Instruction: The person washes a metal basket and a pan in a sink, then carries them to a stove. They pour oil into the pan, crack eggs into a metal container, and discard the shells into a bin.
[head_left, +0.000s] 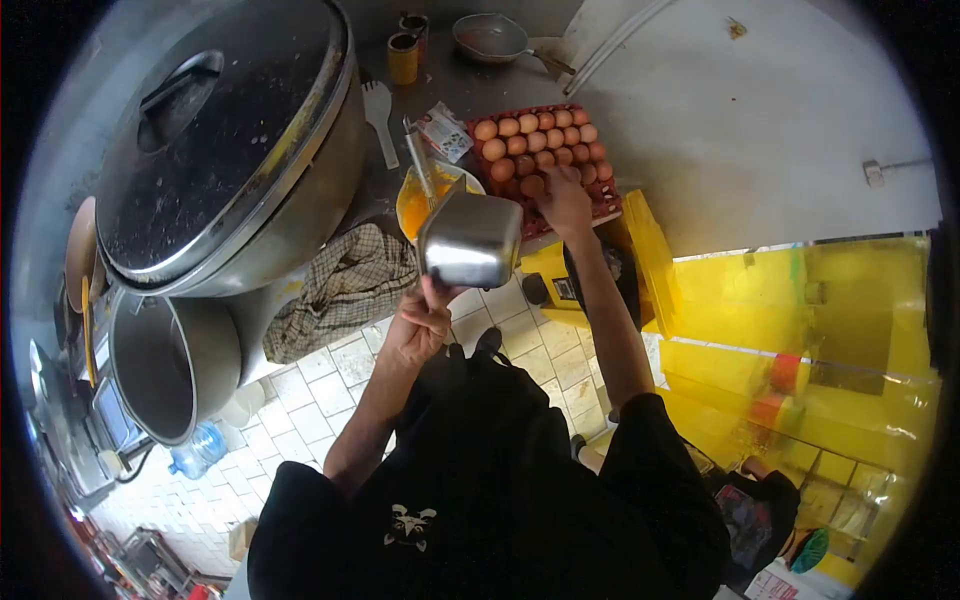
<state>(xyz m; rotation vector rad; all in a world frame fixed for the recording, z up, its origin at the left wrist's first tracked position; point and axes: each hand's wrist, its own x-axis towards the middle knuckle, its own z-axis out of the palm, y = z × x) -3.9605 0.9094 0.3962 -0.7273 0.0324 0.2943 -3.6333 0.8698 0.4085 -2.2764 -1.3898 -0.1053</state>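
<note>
Kitchen counter [470, 85] of grey metal, seen from above, with a pale tiled floor [320, 375] below it.

Upper left: a large steel pot with lid [220, 140]; beneath it, at the left edge, a second, open pot [170, 360]. A checked cloth [345, 285] hangs over the counter edge.

Upper centre: a red egg tray [605, 200] filled with brown eggs. The right hand [565, 200] rests on the tray's near rows, fingers closed around one egg [533, 185].

Centre: the left hand [420, 320] grips a rectangular steel container [470, 240] by its lower edge and holds it tilted in the air, just in front of a bowl of yellow liquid [420, 205], in which a metal utensil [418, 155] stands.

Top: a yellow cup [403, 58], a white plastic spatula [378, 110], a printed packet [445, 130] and a small pan [490, 38].

The packet's print is too small to read. The person's black shirt bears a white emblem [410, 525] without legible words.
</note>
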